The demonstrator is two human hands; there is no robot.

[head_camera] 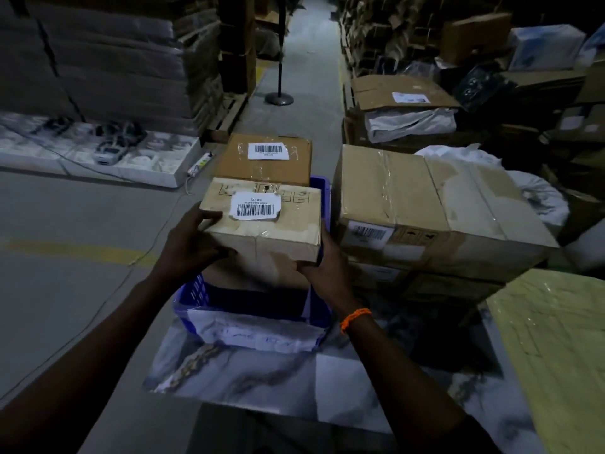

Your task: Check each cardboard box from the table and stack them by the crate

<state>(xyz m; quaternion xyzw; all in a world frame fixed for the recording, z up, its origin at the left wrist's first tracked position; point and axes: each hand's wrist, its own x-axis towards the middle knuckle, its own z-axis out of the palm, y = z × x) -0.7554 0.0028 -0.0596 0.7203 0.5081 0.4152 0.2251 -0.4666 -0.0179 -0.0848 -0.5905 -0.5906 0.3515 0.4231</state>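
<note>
**Small cardboard box held two-handed over blue crate**

A small cardboard box (262,224) is gripped between both hands. The left hand (193,247) is wrapped round its left edge, digits curled onto the top face. The right hand (324,267) is clamped on the near right corner, fingers under the bottom edge. The box is rectangular, tape-sealed and creased, with a white barcode label (255,206) stuck on top.

Directly below the grip a blue plastic crate (193,293) with slotted walls is seen, resting on a marble-patterned surface (262,378). Beyond the grip a second labelled carton (262,162) is seen behind the crate. Right of the grip large taped cartons (425,204) are stacked. An orange braided band (355,319) is worn on the right wrist.
</note>
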